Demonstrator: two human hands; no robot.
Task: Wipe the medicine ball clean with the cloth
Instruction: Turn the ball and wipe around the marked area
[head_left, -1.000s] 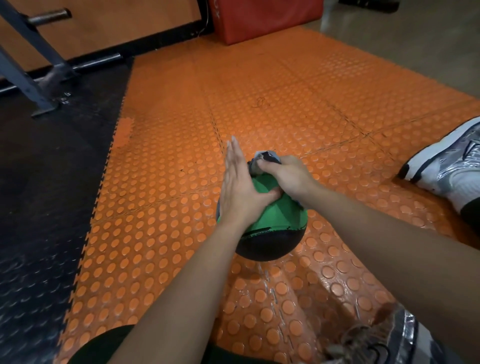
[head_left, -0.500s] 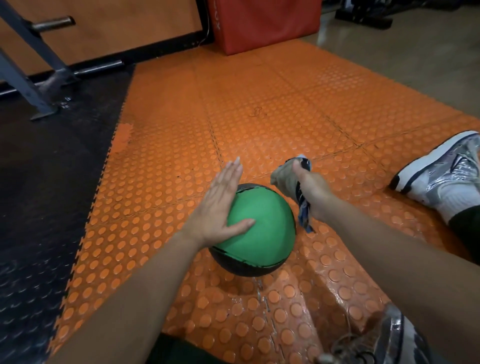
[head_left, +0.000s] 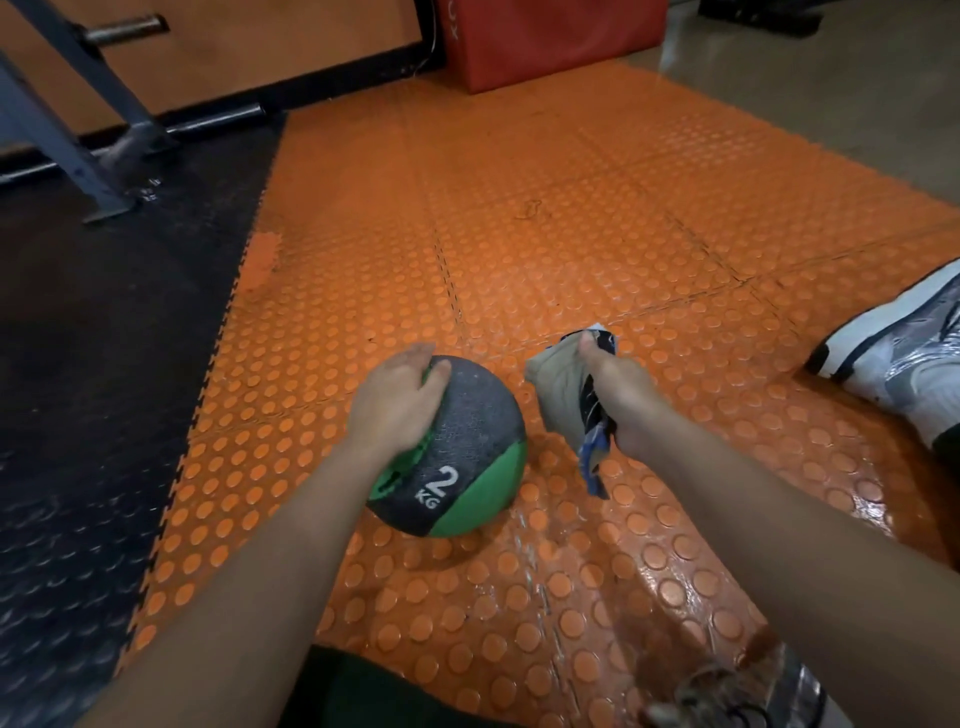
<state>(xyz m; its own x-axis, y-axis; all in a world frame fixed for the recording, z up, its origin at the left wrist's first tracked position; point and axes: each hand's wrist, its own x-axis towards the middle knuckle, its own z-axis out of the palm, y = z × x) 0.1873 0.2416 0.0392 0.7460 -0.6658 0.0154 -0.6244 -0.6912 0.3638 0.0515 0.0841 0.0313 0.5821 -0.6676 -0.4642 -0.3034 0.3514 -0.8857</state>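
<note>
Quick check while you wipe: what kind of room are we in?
Most likely a gym: studded orange floor tiles, a 2 kg medicine ball under the left hand, and a red padded block by a metal rack.

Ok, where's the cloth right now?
The cloth is bunched in the right hand, held off and just right of the medicine ball.
</note>
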